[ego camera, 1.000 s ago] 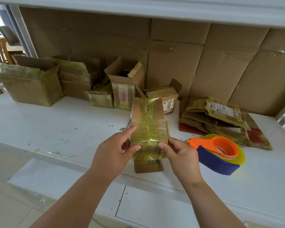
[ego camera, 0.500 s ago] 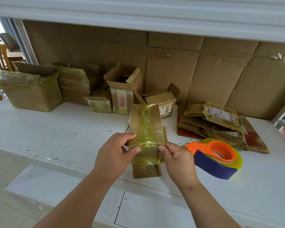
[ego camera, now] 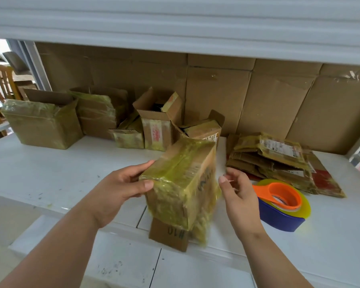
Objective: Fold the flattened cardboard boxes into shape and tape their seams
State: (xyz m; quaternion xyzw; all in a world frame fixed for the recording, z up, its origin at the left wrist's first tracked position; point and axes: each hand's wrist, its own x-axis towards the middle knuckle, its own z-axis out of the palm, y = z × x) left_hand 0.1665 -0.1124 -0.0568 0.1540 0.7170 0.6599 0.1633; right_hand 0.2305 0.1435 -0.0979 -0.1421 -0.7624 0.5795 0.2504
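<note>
Holding a taped cardboard box [ego camera: 181, 183] at frame centre, lifted off the white table [ego camera: 50, 173]. Left hand [ego camera: 116, 190] at centre left, thumb curled over the near top corner, fingers wrapped behind the left side, gripping firmly. Right hand [ego camera: 237, 192] just right of the box, fingers loosely curled; touching the box or only beside it: cannot tell. Something thin and pale at the fingertips, too small to identify.

Box tilted, top face leaning toward the back. Wrapped in yellowish tape, wrinkled on the near face. Bare flap hanging below, marked in black, upside down. More black marking on the right face, blurred.

Right of centre: tape dispenser [ego camera: 283, 208], blue body, orange handle, yellow roll, resting on the table near the right hand.

Upper right of dispenser: pile of flattened boxes [ego camera: 274, 161], taped, one with a white label, reddish sheet underneath.

Back row, upper left to centre: large open box [ego camera: 42, 125], second taped box [ego camera: 98, 113] just beside it, small taped box [ego camera: 129, 138], tall open box [ego camera: 156, 125] with flaps up, low open box [ego camera: 204, 129] directly behind the held one.

Brown cardboard sheets [ego camera: 258, 100] lining the back wall. White shelf [ego camera: 175, 23] across the top of frame. Wooden chair [ego camera: 0, 80] at far upper left.
</note>
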